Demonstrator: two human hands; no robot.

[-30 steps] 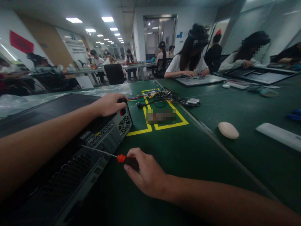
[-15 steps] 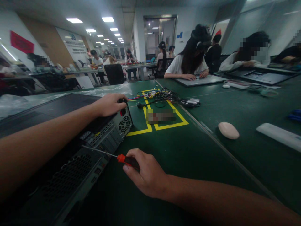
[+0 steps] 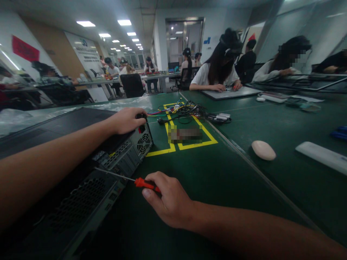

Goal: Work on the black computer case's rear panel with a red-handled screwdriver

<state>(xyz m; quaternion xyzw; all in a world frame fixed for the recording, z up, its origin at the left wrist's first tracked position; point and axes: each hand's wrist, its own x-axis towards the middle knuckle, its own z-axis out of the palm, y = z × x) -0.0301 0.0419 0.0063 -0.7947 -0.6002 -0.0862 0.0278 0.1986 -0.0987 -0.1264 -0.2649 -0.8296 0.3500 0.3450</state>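
A black desktop computer case (image 3: 81,155) lies on its side on the green mat, its rear panel with a fan grille facing me. My left hand (image 3: 127,120) rests on the case's top far corner, fingers curled over the edge. My right hand (image 3: 166,200) is closed round a screwdriver (image 3: 141,182) with a red and black handle. Its thin metal shaft reaches left to the case's rear panel, the tip touching near a slot.
A yellow-taped rectangle (image 3: 189,144) holds tangled cables (image 3: 187,110) beyond the case. A pale oval object (image 3: 263,150) and a white bar (image 3: 321,156) lie to the right. Other people sit working at laptops across the tables. Clear plastic wrap (image 3: 32,115) lies at far left.
Nearly nothing has moved. My right hand has shifted slightly on the screwdriver handle, showing more red; the left hand stays on the case.
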